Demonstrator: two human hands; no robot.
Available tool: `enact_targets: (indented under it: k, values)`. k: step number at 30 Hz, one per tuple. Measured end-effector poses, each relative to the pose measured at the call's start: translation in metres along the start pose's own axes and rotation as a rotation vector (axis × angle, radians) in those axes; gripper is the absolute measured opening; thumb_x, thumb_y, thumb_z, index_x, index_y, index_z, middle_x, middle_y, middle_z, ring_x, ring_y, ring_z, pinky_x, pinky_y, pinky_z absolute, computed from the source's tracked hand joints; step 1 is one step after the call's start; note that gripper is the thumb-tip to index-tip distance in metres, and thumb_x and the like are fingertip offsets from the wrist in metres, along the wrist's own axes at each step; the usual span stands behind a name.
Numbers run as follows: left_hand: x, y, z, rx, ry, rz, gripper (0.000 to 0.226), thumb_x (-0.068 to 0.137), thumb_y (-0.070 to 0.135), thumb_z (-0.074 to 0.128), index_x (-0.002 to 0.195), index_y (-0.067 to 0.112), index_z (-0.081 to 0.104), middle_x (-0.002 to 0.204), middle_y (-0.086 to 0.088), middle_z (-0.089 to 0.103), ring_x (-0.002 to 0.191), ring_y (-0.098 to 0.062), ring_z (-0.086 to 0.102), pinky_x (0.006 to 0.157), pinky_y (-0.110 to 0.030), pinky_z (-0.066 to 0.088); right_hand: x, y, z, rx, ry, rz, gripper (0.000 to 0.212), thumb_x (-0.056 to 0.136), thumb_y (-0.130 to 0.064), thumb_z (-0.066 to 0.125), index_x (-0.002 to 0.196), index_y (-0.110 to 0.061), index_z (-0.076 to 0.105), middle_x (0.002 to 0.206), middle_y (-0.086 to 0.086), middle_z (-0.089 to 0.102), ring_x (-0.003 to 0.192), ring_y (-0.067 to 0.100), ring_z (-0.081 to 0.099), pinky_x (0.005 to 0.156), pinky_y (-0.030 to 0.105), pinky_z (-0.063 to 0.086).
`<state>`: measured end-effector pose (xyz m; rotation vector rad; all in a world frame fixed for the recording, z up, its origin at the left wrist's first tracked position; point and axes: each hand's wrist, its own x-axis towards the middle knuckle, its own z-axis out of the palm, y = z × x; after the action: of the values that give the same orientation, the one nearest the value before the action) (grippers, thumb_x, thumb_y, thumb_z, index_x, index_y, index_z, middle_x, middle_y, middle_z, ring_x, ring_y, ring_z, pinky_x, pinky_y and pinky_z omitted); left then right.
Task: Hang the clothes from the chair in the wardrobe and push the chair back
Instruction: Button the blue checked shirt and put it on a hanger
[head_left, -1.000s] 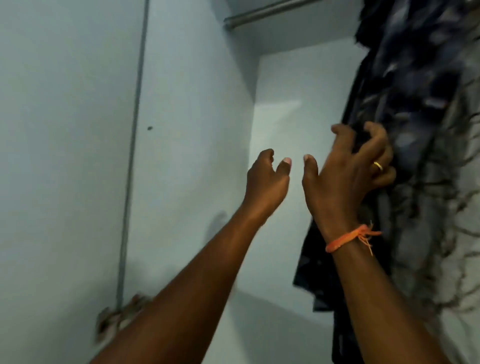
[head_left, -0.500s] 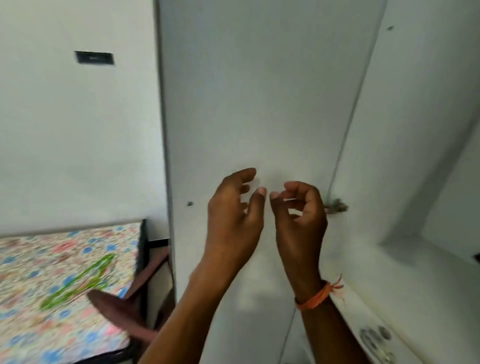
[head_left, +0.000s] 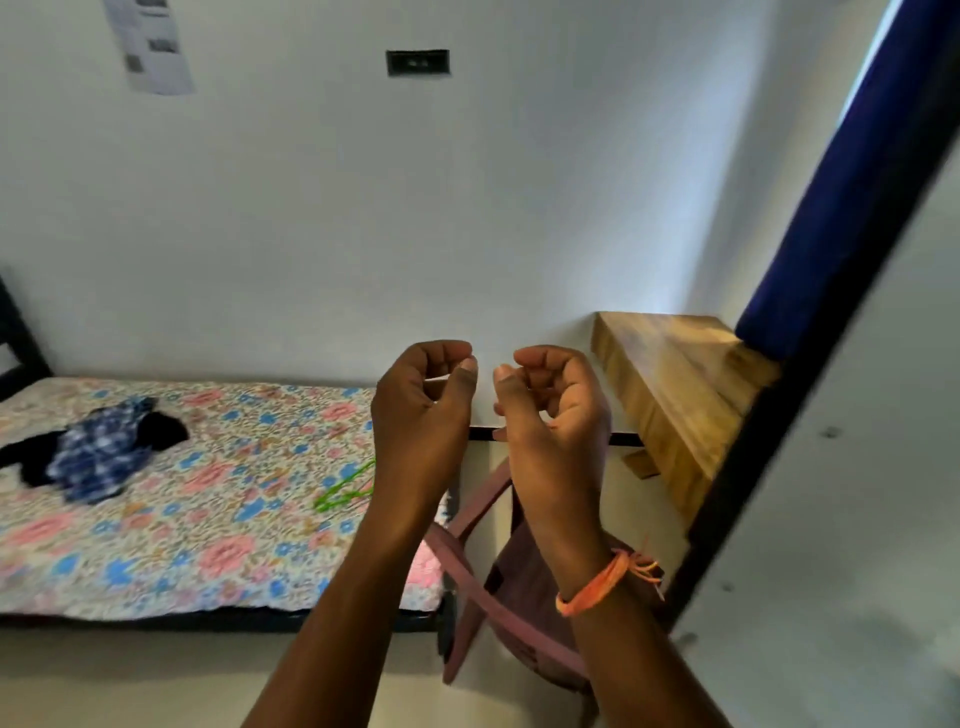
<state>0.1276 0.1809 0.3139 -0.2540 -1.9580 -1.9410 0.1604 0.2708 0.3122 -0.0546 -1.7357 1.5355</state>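
Clothes (head_left: 98, 449) on bed (head_left: 218, 519) now visible; wardrobe interior gone.

Your forearms hide most of the chair (head_left: 470, 569); its seat is unreadable. Green hanger (head_left: 343, 491) blurred, partly behind your left arm.

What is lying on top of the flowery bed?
On the bed lie a crumpled blue-and-white patterned garment with some black cloth beside it, and a green hanger. The left hand and its arm cover part of the hanger and the bed's corner.
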Motion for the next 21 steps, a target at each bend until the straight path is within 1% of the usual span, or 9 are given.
enact_targets:
  k: [3, 6, 9, 11, 13, 15, 17, 19, 21]
  values:
    - [0.029, -0.027, -0.025, 0.015, 0.019, -0.048, 0.011, 0.094, 0.022, 0.063, 0.103, 0.026, 0.069, 0.097, 0.008, 0.072, 0.091, -0.013, 0.069, 0.084, -0.047, 0.059, 0.012, 0.027, 0.044, 0.038, -0.015, 0.108, 0.012, 0.088, -0.026, 0.07, 0.096, -0.03, 0.062, 0.088, -0.006, 0.07, 0.08, 0.02, 0.069, 0.069, 0.05, 0.06]
    - [0.06, -0.053, -0.047, 0.018, 0.047, -0.087, 0.011, 0.094, 0.021, 0.064, 0.103, 0.025, 0.069, 0.097, 0.007, 0.072, 0.091, -0.015, 0.069, 0.084, -0.045, 0.059, 0.027, 0.053, 0.087, 0.067, -0.035, 0.158, 0.011, 0.085, -0.029, 0.069, 0.094, -0.028, 0.064, 0.087, -0.003, 0.071, 0.079, 0.023, 0.07, 0.07, 0.051, 0.059]
    - [0.092, -0.082, -0.064, -0.002, 0.082, -0.144, 0.011, 0.094, 0.018, 0.063, 0.102, 0.022, 0.07, 0.096, 0.002, 0.072, 0.089, -0.019, 0.069, 0.08, -0.042, 0.06, 0.043, 0.079, 0.124, 0.073, -0.058, 0.211, 0.008, 0.088, -0.023, 0.07, 0.094, -0.025, 0.065, 0.087, 0.001, 0.071, 0.079, 0.024, 0.07, 0.065, 0.041, 0.059]
    - [0.116, -0.106, -0.076, 0.002, 0.105, -0.186, 0.01, 0.095, 0.018, 0.062, 0.1, 0.021, 0.07, 0.094, 0.001, 0.072, 0.087, -0.019, 0.069, 0.076, -0.039, 0.06, 0.055, 0.103, 0.153, 0.083, -0.078, 0.26, 0.007, 0.089, -0.019, 0.069, 0.094, -0.022, 0.065, 0.087, 0.003, 0.071, 0.075, 0.02, 0.07, 0.063, 0.034, 0.057]
    - [0.139, -0.13, -0.091, 0.003, 0.121, -0.234, 0.01, 0.097, 0.02, 0.059, 0.096, 0.022, 0.069, 0.094, 0.001, 0.072, 0.084, -0.016, 0.069, 0.073, -0.035, 0.058, 0.068, 0.128, 0.183, 0.084, -0.105, 0.322, 0.006, 0.089, -0.021, 0.068, 0.093, -0.023, 0.064, 0.086, 0.002, 0.072, 0.068, 0.013, 0.069, 0.065, 0.035, 0.056]
    - [0.17, -0.158, -0.112, 0.016, 0.156, -0.278, 0.013, 0.099, 0.025, 0.057, 0.096, 0.021, 0.068, 0.094, 0.003, 0.072, 0.082, -0.013, 0.069, 0.07, -0.032, 0.057, 0.081, 0.156, 0.226, 0.102, -0.144, 0.393, 0.006, 0.089, -0.02, 0.067, 0.095, -0.02, 0.064, 0.088, 0.006, 0.072, 0.064, 0.012, 0.067, 0.064, 0.034, 0.054]
    - [0.21, -0.189, -0.136, 0.042, 0.213, -0.309, 0.019, 0.1, 0.029, 0.055, 0.098, 0.017, 0.069, 0.094, 0.003, 0.072, 0.08, -0.012, 0.068, 0.068, -0.03, 0.055, 0.094, 0.185, 0.279, 0.145, -0.188, 0.458, 0.005, 0.089, -0.014, 0.066, 0.094, -0.015, 0.064, 0.088, 0.012, 0.071, 0.064, 0.015, 0.064, 0.061, 0.032, 0.05]
    - [0.251, -0.213, -0.161, 0.076, 0.287, -0.356, 0.022, 0.1, 0.03, 0.054, 0.099, 0.014, 0.069, 0.094, 0.002, 0.072, 0.077, -0.012, 0.067, 0.068, -0.032, 0.054, 0.105, 0.207, 0.333, 0.163, -0.247, 0.526, 0.003, 0.089, -0.012, 0.065, 0.092, -0.014, 0.064, 0.086, 0.012, 0.071, 0.067, 0.017, 0.064, 0.056, 0.027, 0.048]
    - [0.293, -0.235, -0.186, 0.098, 0.336, -0.387, 0.022, 0.1, 0.031, 0.054, 0.098, 0.014, 0.068, 0.093, 0.002, 0.071, 0.073, -0.01, 0.066, 0.069, -0.033, 0.053, 0.116, 0.227, 0.39, 0.167, -0.334, 0.591, 0.005, 0.09, -0.014, 0.064, 0.095, -0.011, 0.065, 0.084, 0.009, 0.071, 0.064, 0.016, 0.064, 0.053, 0.026, 0.046]
